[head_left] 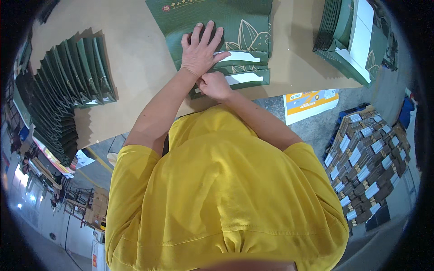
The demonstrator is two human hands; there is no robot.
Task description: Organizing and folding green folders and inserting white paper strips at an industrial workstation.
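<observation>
Green bag [235,34], two hands [199,55] on it, two white strips [244,56]

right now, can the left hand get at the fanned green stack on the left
Probably yes: only brown tabletop shows between the left hand, spread on the green paper piece, and the stack.

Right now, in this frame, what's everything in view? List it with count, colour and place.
Table: one, brown, under the hands
Printed piece: one, green, under the left hand
White strips: at least two, white, on its near folds
Folded pieces: many, green, table's left
Folded stack: one, green and white, table's right
Printed sheet: one, orange and white, beyond the table's near edge
Bundle pile: one, brown and pale, lower right
Cardboard boxes: count unclear, brown, lower left
Shirt: one, yellow, centre
Hands: two, bare; right curled at the near fold
</observation>
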